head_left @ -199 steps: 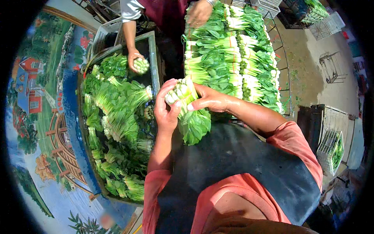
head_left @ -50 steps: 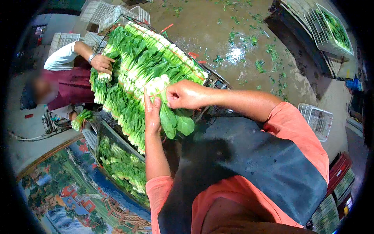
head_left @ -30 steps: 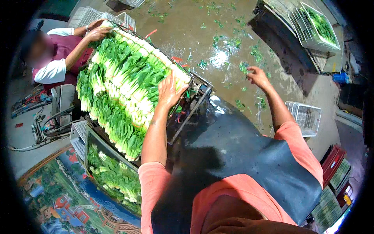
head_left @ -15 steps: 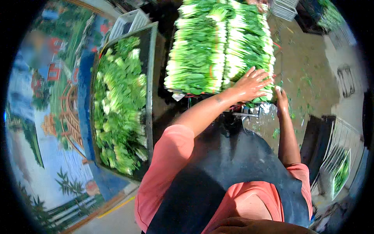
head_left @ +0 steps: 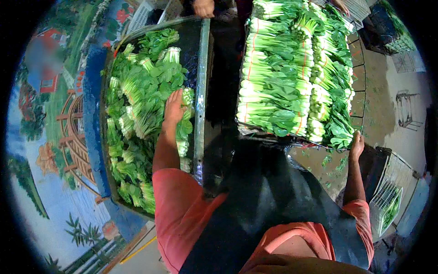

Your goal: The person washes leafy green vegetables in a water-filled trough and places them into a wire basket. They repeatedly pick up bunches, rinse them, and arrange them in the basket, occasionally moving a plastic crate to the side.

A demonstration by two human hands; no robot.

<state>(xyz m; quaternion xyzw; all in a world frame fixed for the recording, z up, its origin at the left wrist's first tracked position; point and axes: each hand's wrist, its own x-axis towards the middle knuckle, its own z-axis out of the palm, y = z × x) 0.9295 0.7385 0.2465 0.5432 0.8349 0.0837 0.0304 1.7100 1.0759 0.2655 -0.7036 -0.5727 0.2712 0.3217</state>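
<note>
As the head view picks it up, the left hand (head_left: 174, 108) has swung off the stacked bundles (head_left: 258, 75) onto the greens (head_left: 137, 89) in the trough (head_left: 200, 100), fingers extended, apparently gripping nothing; work seemingly turns there. The right hand (head_left: 358, 145) meets the rack's (head_left: 364, 91) corner, grip unclear.

Smooth, rubbery apron (head_left: 285, 192), matt cloth shirt (head_left: 182, 196)
The greens (head_left: 282, 122) show glossy leaves and smooth pale stalks; the tub rim (head_left: 200, 100) looks like scuffed metal, the crate (head_left: 383, 203) like hard plastic.
</note>
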